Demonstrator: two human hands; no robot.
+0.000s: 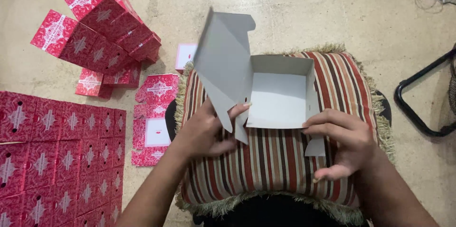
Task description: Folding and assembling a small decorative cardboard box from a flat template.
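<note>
Rows of flat red patterned boxes (pixel 57 160) cover the floor's left edge, with folded red cartons (pixel 102 30) stacked toward its far left corner. On the striped cushion (pixel 285 160), a half-formed white box (pixel 278 94) sits; left hand (pixel 204 132) fingers pinch its raised flap, right hand (pixel 344 141) fingers press its near right corner.

Red box rows (pixel 57 160) perhaps edge-cropped
</note>
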